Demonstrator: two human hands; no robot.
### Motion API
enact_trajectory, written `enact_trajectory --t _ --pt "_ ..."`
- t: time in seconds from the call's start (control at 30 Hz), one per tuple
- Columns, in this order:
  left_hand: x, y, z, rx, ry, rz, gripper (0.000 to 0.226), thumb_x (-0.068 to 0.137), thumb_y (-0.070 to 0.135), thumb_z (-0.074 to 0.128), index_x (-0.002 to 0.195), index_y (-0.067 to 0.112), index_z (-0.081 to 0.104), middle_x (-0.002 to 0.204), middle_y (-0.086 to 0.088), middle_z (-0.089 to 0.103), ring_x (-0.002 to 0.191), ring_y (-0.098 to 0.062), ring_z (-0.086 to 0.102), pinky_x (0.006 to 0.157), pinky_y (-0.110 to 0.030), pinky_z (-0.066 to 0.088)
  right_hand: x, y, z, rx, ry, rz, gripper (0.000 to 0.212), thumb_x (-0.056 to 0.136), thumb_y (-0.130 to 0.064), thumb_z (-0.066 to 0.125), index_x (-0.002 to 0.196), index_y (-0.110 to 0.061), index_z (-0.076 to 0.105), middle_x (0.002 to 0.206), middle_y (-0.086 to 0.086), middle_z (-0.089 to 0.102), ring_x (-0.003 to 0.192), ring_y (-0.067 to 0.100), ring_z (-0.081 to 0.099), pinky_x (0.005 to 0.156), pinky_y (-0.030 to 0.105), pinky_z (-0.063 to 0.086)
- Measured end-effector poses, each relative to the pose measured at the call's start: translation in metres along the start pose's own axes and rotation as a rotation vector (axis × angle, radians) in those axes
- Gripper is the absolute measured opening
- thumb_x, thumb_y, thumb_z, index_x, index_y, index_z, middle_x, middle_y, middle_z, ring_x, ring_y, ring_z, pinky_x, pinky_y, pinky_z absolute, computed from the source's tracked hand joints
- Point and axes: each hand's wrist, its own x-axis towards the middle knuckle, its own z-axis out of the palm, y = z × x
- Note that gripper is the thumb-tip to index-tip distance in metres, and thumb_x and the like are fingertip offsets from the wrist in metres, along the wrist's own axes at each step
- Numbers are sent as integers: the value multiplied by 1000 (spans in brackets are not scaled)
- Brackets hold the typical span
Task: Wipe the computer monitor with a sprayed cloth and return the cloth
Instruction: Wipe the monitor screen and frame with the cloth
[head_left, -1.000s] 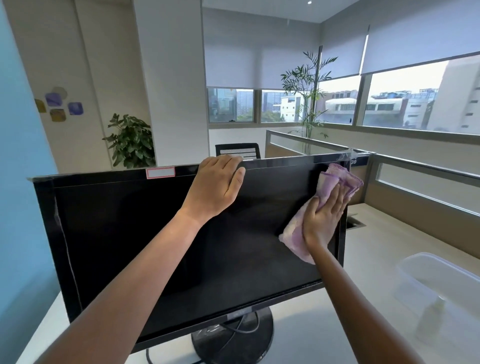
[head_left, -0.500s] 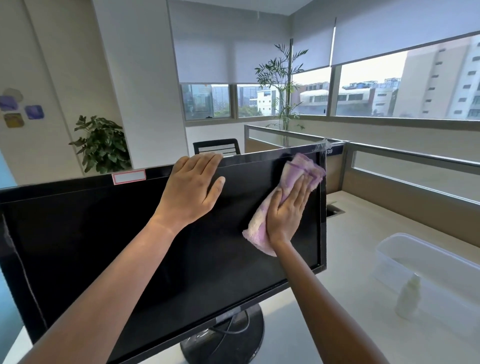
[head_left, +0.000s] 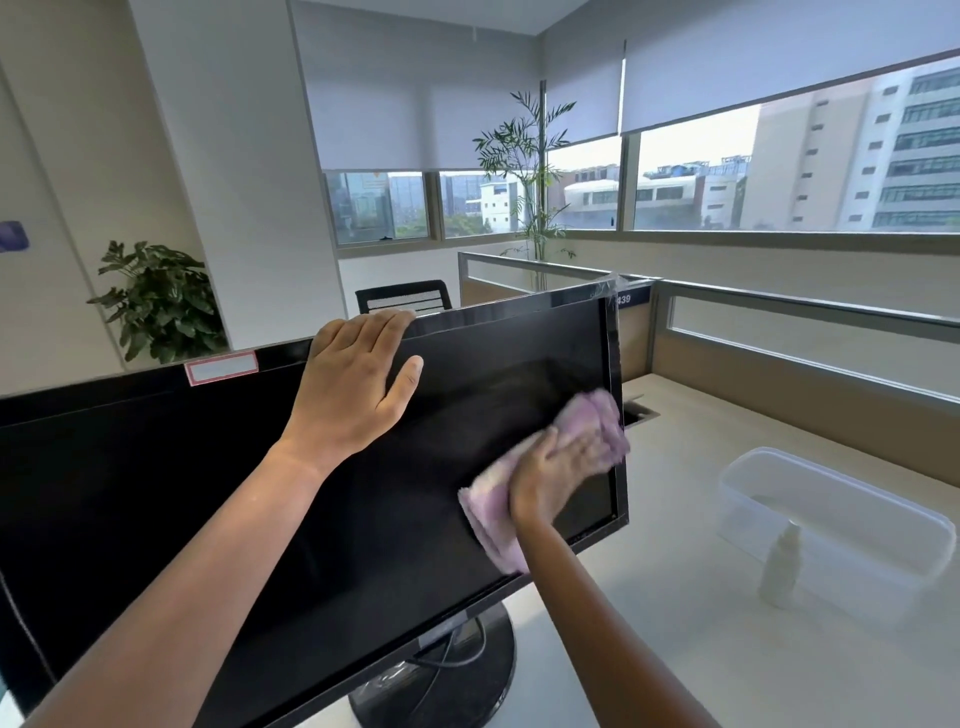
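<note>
Pressing cloth (head_left: 489, 514) flat with straight-fingered right hand (head_left: 558, 475) at right edge of monitor (head_left: 182, 493); gripping top edge with left hand (head_left: 353, 397), fingers hooked over. Apply light, even pressure, overlapping strokes down toward lower right corner.

The one view comes from a wide-angle camera worn on the person's head. It looks forward and a little down over the bench (head_left: 675, 649), so that both forearms run up from the bottom edge to the left hand (head_left: 353, 395) and the right hand (head_left: 558, 467). It sits close to the front of the monitor (head_left: 208, 493), whose screen fills the lower left and middle and runs off the left edge. Farther off, it takes in the partition (head_left: 779, 332) behind the bench and the windows (head_left: 691, 182) along the right, their straight lines tilting toward the frame edges.
</note>
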Motion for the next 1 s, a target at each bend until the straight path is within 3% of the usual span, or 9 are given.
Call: enact_trajectory --t 0.17,0.23,0.33,0.43,0.57,0.67,0.77,0.87,1.0 --pt "0 4 3 -22 19 -19 68 84 47 13 133 11 43 134 -7 54 125 -25 47 105 -36 23 -31 -82 31 69 -84 -526 61 97 -37 22 147 -5 5 154 3 -10 142 11 -18 114 21 -19" --pt "-1 2 3 -34 28 -25 68 84 46 13 132 10 43 133 -8 54 124 -27 47 105 -38 24 -41 -83 36 42 -76 -619 61 96 -32 27 146 -3 8 155 7 -5 143 15 -13 116 22 -16" --pt "0 2 3 -33 24 -14 71 83 47 10 133 10 42 134 -8 53 126 -26 46 105 -35 20 -33 -60 33 -10 12 -658 55 96 -21 38 143 0 19 155 16 13 145 25 3 120 29 1" --pt "2 6 4 -31 14 -20 73 82 49 7 134 11 41 135 -7 52 126 -25 45 106 -33 19 -21 -37 32 -37 86 -574 54 97 -22 36 143 0 20 154 16 16 145 26 8 119 28 3" --pt "0 2 4 -16 19 -25 73 81 49 7 135 12 39 136 -6 51 127 -25 44 106 -34 19 -17 1 27 -46 119 -359 60 95 -34 21 147 -6 12 157 10 8 146 17 1 117 22 -4" --pt "0 3 4 -21 11 -17 73 82 50 8 135 12 39 136 -6 51 127 -25 44 106 -34 19 -22 39 18 -42 118 -142 61 94 -39 19 148 -11 9 159 6 5 147 16 2 117 32 2" --pt "0 5 4 -18 12 -18 72 82 50 8 135 12 40 135 -6 51 126 -25 44 106 -34 19 -34 75 5 -50 107 39 55 100 -28 28 148 -7 11 158 12 10 146 24 10 117 39 10" --pt "-1 4 2 -18 18 -17 72 82 49 9 134 12 40 135 -7 52 126 -26 45 106 -35 20 -39 86 -3 -52 51 96 55 100 -27 27 148 -7 9 158 12 9 146 24 9 117 40 9" --pt "-2 4 1 -29 12 -27 73 81 50 7 135 13 40 136 -5 51 128 -24 43 107 -34 18 -26 48 1 9 43 123 57 101 -27 25 147 -2 3 158 15 0 146 24 -6 120 36 -4"
